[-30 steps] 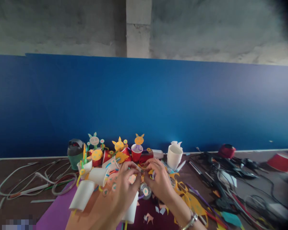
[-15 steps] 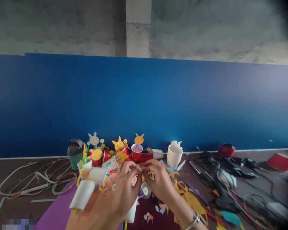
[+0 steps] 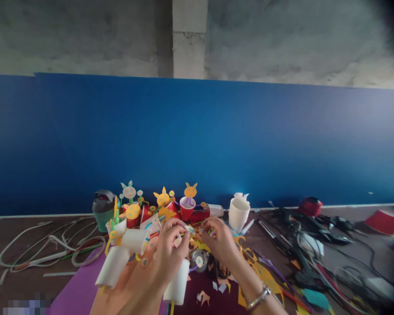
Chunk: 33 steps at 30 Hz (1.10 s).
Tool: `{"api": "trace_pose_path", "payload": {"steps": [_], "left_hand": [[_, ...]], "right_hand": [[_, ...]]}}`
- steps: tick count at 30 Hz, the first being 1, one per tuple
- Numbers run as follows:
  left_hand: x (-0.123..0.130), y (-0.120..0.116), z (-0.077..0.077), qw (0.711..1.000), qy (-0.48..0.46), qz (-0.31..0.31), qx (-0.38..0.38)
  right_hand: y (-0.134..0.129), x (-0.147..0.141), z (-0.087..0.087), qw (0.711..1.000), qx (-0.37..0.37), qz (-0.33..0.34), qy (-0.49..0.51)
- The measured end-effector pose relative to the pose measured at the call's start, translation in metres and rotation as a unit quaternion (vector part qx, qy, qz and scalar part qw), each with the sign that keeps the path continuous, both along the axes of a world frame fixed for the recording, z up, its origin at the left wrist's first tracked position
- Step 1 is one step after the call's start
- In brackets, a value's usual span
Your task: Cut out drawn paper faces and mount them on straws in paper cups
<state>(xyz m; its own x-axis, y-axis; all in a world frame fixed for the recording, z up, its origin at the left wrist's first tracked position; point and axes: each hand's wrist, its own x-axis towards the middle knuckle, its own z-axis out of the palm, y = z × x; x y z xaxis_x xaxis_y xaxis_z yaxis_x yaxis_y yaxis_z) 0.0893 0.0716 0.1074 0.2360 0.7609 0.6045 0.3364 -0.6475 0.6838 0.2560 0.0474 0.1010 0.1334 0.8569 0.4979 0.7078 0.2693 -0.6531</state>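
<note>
My left hand is closed in a pinch on a small pale paper piece with a bluish mark. Slightly apart to its right, my right hand also has thumb and fingers pinched together; whatever they hold is too small to name. Below the hands lies a roll of tape with a small round paper cutout on it. A white paper cup with a yellow stem lies beneath my left wrist. Yellow paper scraps spread beside my right forearm, which wears a metal bracelet.
Paper cups with animal-face cutouts stand behind the hands. White cups lie at left on purple and orange sheets. A white mug-like cup stands behind right. Cables and a glue gun are at right, before a blue partition.
My hands have moved apart from each other, the left slightly left and the right slightly right. The paper piece stays with the left, and more of the tape roll and lying cup shows.
</note>
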Motion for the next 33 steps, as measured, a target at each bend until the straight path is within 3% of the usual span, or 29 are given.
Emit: {"api": "trace_pose_path", "payload": {"steps": [5, 7, 15, 22, 33], "left_hand": [[-0.006, 0.012, -0.005, 1.000, 0.020, 0.006, 0.010], [-0.008, 0.017, -0.008, 0.999, 0.033, 0.004, 0.017], [-0.016, 0.032, -0.015, 0.994, 0.098, 0.031, 0.039], [-0.024, 0.043, -0.015, 0.992, 0.122, 0.042, 0.020], [-0.027, 0.041, -0.008, 0.987, 0.160, 0.026, -0.012]], "right_hand": [[0.007, 0.018, -0.028, 0.964, -0.187, -0.041, -0.186], [0.007, 0.022, -0.034, 0.949, -0.223, -0.041, -0.217], [0.023, 0.039, -0.025, 0.944, -0.230, -0.113, -0.209], [0.048, 0.050, -0.022, 0.942, -0.241, -0.104, -0.210], [0.030, 0.062, -0.029, 0.935, -0.258, -0.125, -0.208]]}}
